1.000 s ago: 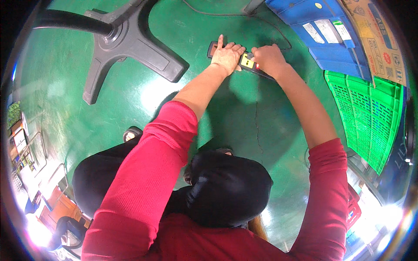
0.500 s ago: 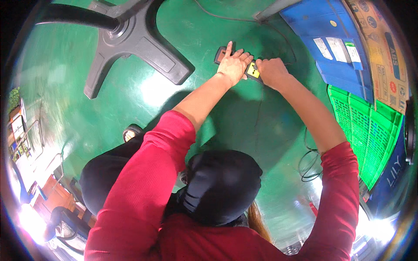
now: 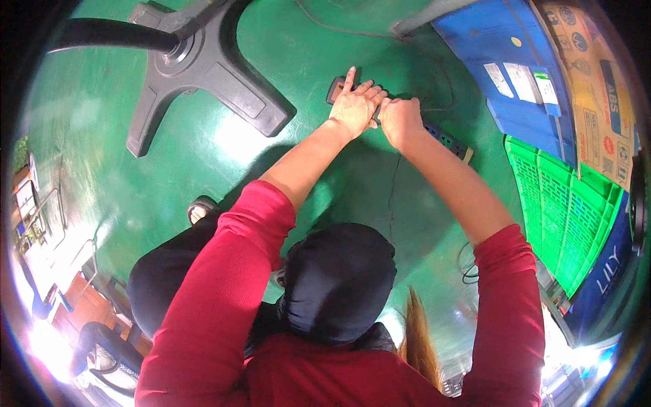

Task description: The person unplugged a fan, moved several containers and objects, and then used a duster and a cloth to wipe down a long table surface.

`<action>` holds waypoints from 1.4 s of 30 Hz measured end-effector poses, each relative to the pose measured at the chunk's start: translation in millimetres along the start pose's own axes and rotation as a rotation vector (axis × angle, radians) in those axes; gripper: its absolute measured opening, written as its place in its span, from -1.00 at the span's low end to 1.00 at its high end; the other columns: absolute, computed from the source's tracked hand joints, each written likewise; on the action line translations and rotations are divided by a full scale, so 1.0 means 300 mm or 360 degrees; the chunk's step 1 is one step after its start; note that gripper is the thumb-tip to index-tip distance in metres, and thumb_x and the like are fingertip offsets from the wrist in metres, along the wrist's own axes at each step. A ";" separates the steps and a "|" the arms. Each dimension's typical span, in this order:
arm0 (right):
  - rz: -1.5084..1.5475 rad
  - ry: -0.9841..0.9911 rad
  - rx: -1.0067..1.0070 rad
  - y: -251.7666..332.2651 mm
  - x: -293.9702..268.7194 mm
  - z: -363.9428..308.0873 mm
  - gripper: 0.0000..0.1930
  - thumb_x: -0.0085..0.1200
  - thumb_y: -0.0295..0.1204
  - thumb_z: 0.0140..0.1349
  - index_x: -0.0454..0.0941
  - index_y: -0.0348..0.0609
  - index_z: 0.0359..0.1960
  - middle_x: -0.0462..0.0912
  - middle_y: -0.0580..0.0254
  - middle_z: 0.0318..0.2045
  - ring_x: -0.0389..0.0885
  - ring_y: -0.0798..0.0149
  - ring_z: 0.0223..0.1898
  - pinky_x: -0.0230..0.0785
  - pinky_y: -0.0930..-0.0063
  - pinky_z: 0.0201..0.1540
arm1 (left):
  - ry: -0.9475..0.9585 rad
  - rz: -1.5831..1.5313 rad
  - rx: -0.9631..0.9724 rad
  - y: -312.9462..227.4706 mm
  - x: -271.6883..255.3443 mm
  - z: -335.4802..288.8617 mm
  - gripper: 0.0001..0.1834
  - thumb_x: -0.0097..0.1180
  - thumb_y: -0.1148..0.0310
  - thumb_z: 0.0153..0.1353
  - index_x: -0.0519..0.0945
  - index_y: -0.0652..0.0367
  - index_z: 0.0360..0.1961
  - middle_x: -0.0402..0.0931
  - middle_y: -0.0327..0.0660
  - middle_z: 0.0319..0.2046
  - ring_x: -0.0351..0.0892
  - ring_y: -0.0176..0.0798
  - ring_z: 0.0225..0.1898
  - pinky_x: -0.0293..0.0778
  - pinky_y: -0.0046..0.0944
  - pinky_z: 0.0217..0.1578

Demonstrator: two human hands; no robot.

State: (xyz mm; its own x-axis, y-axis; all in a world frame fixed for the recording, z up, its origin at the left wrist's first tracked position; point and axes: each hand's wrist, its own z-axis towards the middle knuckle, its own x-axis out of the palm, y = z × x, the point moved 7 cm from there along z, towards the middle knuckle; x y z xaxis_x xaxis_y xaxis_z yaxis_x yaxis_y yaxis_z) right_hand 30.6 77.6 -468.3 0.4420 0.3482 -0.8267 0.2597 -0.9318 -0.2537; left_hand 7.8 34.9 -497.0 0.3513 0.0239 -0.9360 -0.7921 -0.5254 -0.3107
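Note:
On the floor ahead lies a long dark power strip (image 3: 444, 138) with coloured socket blocks, its middle covered by my hands. My left hand (image 3: 355, 108) holds it down near its left end, index finger stretched past the far edge, the other fingers over the top and the thumb on the near side. Right beside it, my right hand (image 3: 401, 122) is closed in a fist above the strip. What that fist holds is hidden; a thin dark cord (image 3: 437, 108) runs off to the right from near it.
A grey star-shaped stand base (image 3: 224, 91) stands at the far left. On the right are a blue panel (image 3: 505, 74), a printed cardboard box (image 3: 593, 88) and a green plastic crate (image 3: 563, 210). Loose black cable (image 3: 469, 264) lies near my right forearm.
My right hand has moved left along the power strip, close against my left hand. The yellow socket is now covered, and the strip's right part shows. My left hand stays in place.

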 end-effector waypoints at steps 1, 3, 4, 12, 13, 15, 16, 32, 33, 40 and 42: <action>0.0004 0.0001 0.0013 -0.004 0.019 0.003 -0.90 -0.03 -0.41 -0.05 0.41 -0.09 -0.47 0.53 0.31 -0.61 0.53 0.30 -0.59 0.28 0.37 -0.47 | 0.0000 0.0003 0.0013 -0.004 0.000 0.001 -0.27 0.19 0.07 -0.17 0.27 -0.03 0.10 0.27 -0.37 0.09 0.12 -0.31 0.19 -0.28 0.16 0.22; 0.0136 -0.0112 0.0046 -0.028 0.017 0.015 -0.91 -0.04 -0.41 -0.05 0.43 -0.09 -0.48 0.52 0.36 -0.66 0.53 0.26 -0.63 0.28 0.31 -0.35 | 0.0032 0.0005 -0.0015 -0.010 -0.018 0.004 -0.27 0.20 0.07 -0.16 0.27 -0.05 0.10 0.26 -0.37 0.09 0.12 -0.31 0.19 -0.28 0.17 0.22; 0.0135 -0.0118 0.0072 -0.041 0.023 0.020 -0.91 -0.04 -0.41 -0.05 0.43 -0.09 -0.48 0.52 0.36 -0.66 0.53 0.26 -0.63 0.28 0.31 -0.35 | 0.0023 0.0014 0.0008 -0.017 -0.016 0.007 -0.27 0.20 0.07 -0.16 0.27 -0.05 0.10 0.26 -0.37 0.09 0.12 -0.31 0.19 -0.28 0.17 0.22; 0.0247 -0.0364 0.0113 -0.227 -0.215 -0.138 -0.53 0.13 -0.27 -0.04 0.33 -0.05 -0.05 0.40 0.16 -0.10 0.28 0.17 0.05 0.09 -0.10 -0.01 | 0.0113 0.0108 -0.0049 -0.010 0.017 0.029 -0.23 0.21 0.06 -0.16 0.23 -0.05 0.14 0.22 -0.36 0.13 0.07 -0.30 0.22 -0.34 0.19 0.22; 0.0409 -0.0559 0.0217 -0.275 -0.248 -0.191 -0.57 0.12 -0.30 -0.03 0.36 -0.03 -0.07 0.42 0.16 -0.13 0.29 0.14 0.03 0.09 -0.06 0.03 | 0.0105 0.0122 -0.0027 -0.006 0.014 0.031 -0.23 0.21 0.06 -0.16 0.23 -0.05 0.14 0.22 -0.36 0.13 0.07 -0.30 0.22 -0.34 0.19 0.22; 0.0580 -0.0742 0.0372 -0.301 -0.244 -0.283 -0.61 0.11 -0.32 -0.02 0.39 -0.02 -0.09 0.44 0.17 -0.17 0.31 0.11 0.01 0.10 -0.02 0.08 | 0.0075 0.0127 -0.0021 -0.009 0.021 0.031 -0.22 0.20 0.05 -0.16 0.22 -0.05 0.15 0.21 -0.37 0.14 0.07 -0.30 0.22 -0.36 0.19 0.22; 0.0749 -0.0783 0.0475 -0.302 -0.220 -0.325 -0.64 0.10 -0.34 -0.02 0.40 -0.02 -0.12 0.43 0.16 -0.17 0.33 0.09 -0.02 0.17 0.06 0.03 | 0.0089 0.0134 -0.0031 -0.003 0.028 0.028 -0.21 0.20 0.04 -0.16 0.22 -0.05 0.15 0.21 -0.37 0.14 0.07 -0.30 0.22 -0.36 0.20 0.21; 0.0907 -0.1449 0.1128 -0.106 -0.025 -0.444 -0.70 0.13 -0.47 -0.15 0.41 -0.05 -0.30 0.39 0.21 -0.32 0.35 0.14 -0.15 0.23 0.25 -0.19 | 0.1101 0.0920 -0.0158 0.201 -0.252 0.006 -0.36 0.07 0.19 0.02 0.19 0.05 0.15 0.28 -0.20 0.07 0.19 -0.21 0.15 -0.23 0.14 0.21; 0.0897 -0.1460 0.1020 -0.133 -0.079 -0.399 -0.73 0.06 -0.43 -0.08 0.42 -0.07 -0.27 0.41 0.22 -0.27 0.34 0.14 -0.10 0.19 0.23 -0.07 | 0.1027 0.0964 -0.0102 0.213 -0.251 0.008 -0.38 0.07 0.19 0.02 0.21 0.03 0.13 0.32 -0.22 0.03 0.23 -0.21 0.12 -0.22 0.15 0.21; 0.0017 0.0136 0.0502 -0.156 -0.130 0.067 -0.69 -0.06 -0.31 0.09 0.47 -0.04 -0.10 0.50 0.34 -0.15 0.34 0.16 0.03 -0.53 -0.18 0.20 | 0.0202 0.0659 0.0165 0.013 -0.148 0.081 -0.22 0.11 0.09 -0.03 0.11 0.08 0.20 0.05 -0.24 0.21 -0.12 -0.25 0.28 -0.33 0.15 0.22; -0.0126 0.0595 0.0384 -0.153 -0.030 0.142 -0.61 -0.13 -0.22 0.15 0.41 0.01 0.02 0.54 0.35 -0.11 0.38 0.12 0.04 -0.68 -0.26 0.16 | 0.0173 0.0635 0.0120 -0.016 -0.078 0.126 -0.22 0.12 0.07 -0.04 0.12 0.07 0.20 0.07 -0.27 0.20 -0.11 -0.29 0.28 -0.37 0.15 0.22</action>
State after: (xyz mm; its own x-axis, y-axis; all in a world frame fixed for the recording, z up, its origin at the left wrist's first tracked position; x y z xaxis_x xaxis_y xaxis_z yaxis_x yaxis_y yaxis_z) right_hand -21.9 113.0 -470.7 0.7200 0.3910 -0.5733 0.1171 -0.8827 -0.4550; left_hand -15.5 68.9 -479.9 0.0570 -0.2609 -0.9637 -0.9097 -0.4113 0.0576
